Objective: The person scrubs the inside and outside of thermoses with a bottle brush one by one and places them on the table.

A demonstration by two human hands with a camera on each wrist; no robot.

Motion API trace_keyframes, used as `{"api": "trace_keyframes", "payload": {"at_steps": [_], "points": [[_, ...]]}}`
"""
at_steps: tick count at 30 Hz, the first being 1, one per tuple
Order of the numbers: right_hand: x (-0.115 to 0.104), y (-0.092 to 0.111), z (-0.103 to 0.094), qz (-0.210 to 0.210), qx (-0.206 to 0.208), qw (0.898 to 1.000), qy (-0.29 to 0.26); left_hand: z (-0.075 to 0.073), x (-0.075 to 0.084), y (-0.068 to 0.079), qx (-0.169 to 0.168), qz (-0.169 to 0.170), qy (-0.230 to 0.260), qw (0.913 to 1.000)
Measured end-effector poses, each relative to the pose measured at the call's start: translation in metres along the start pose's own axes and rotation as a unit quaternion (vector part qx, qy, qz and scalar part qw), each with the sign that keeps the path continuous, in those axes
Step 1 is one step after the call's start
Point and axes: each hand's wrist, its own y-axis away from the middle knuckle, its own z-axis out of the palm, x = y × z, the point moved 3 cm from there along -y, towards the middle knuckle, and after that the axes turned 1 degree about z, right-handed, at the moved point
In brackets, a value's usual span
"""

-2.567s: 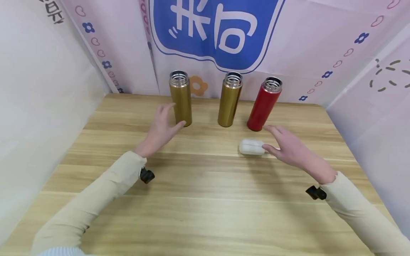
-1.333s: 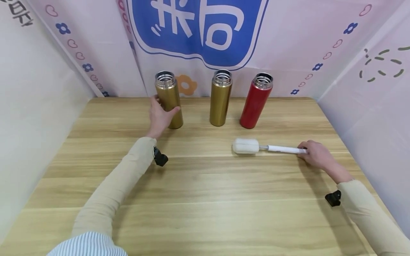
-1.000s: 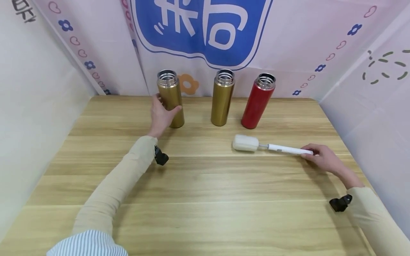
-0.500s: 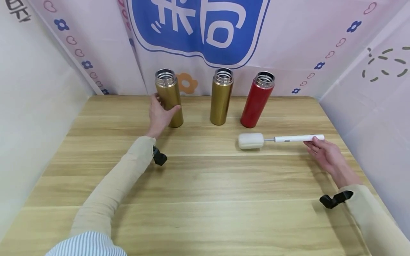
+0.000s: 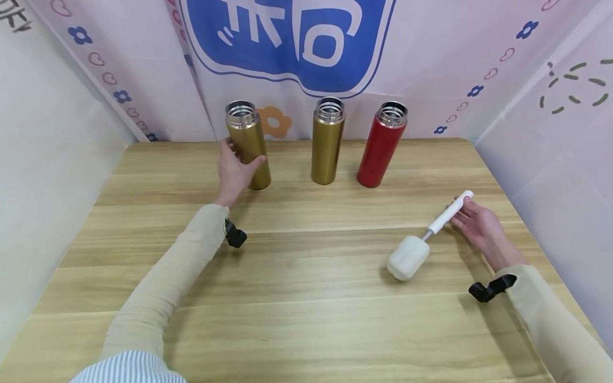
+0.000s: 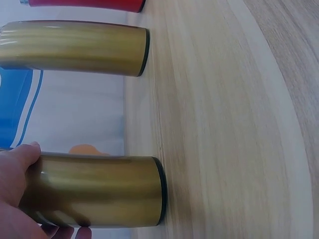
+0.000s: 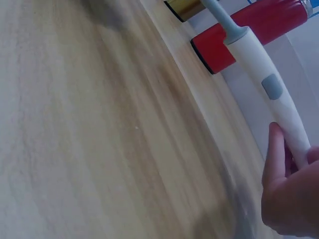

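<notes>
My left hand (image 5: 233, 173) grips the left gold bottle (image 5: 250, 143), thumb on its near side and fingers behind; in the left wrist view the bottle (image 6: 104, 191) stands with its dark base at the table. At the right, my right hand (image 5: 482, 229) holds a sponge bottle brush (image 5: 408, 258) by the end of its white handle (image 5: 445, 217). The brush's white sponge head points down and toward the near left, low over the table. The right wrist view shows the handle (image 7: 269, 82) with a grey patch, pinched at its end by the fingers and thumb.
Another gold bottle (image 5: 328, 143) and a red bottle (image 5: 381, 146) stand lidless along the back of the wooden table (image 5: 287, 298). A printed cloth (image 5: 431, 64) hangs right behind them, with pale walls on both sides.
The right hand has picked up the brush and swung its sponge head from pointing left to pointing near left. The left hand has closed on the left gold bottle and stays there.
</notes>
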Motion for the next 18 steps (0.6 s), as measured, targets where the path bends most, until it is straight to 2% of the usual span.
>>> {"api": "trace_keyframes", "payload": {"at_steps": [9, 18], "points": [[0.002, -0.006, 0.020, -0.007, -0.020, 0.993, 0.115, -0.002, 0.000, 0.000, -0.004, -0.012, -0.009, 0.9999], [0.004, -0.005, 0.039, -0.002, -0.024, 0.984, 0.175, 0.002, -0.002, -0.004, 0.003, -0.016, 0.014, 0.9998]]}}
